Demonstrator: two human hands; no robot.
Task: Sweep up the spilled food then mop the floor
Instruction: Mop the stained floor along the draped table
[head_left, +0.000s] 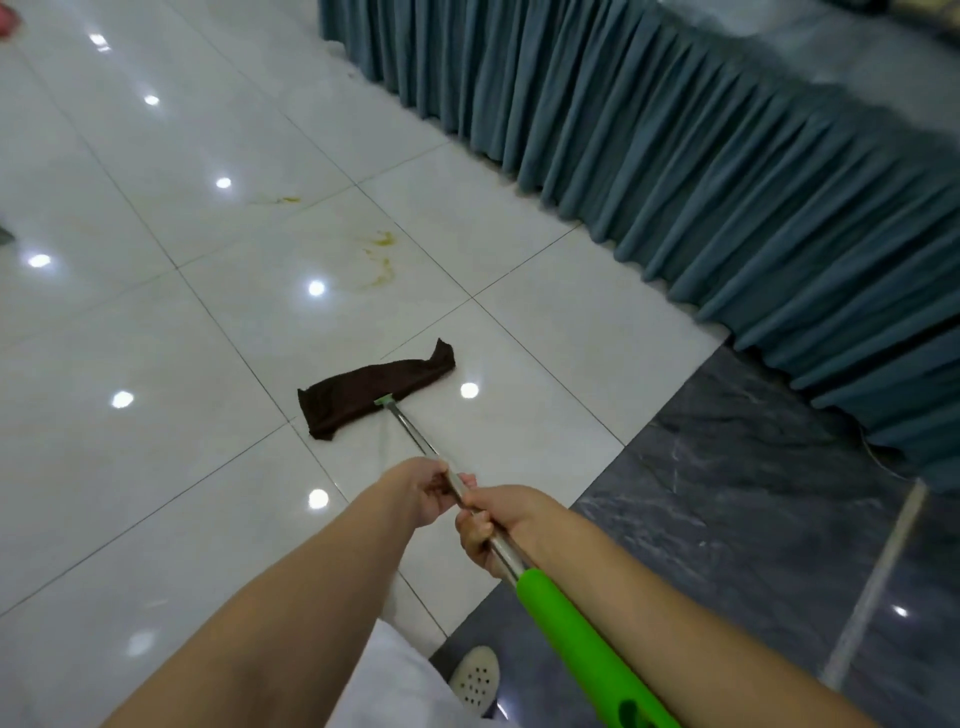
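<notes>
I hold a mop with a metal pole (415, 439) and a green grip (582, 644). Its head is a dark brown cloth (371, 387) lying flat on the white tiled floor (156, 338). My left hand (423, 491) is closed around the pole further down, my right hand (493, 519) grips it just above the green grip. Yellow smears of spilled food (382, 254) mark the tiles beyond the cloth, with a smaller yellow spot (288, 199) further away. The cloth is apart from the smears.
A table with a pleated teal skirt (701, 182) runs along the right side down to the floor. Dark grey marble tiles (753, 519) border the white ones at the lower right. My shoe (475, 678) stands at the bottom. Something pink (8, 18) lies at the far top left.
</notes>
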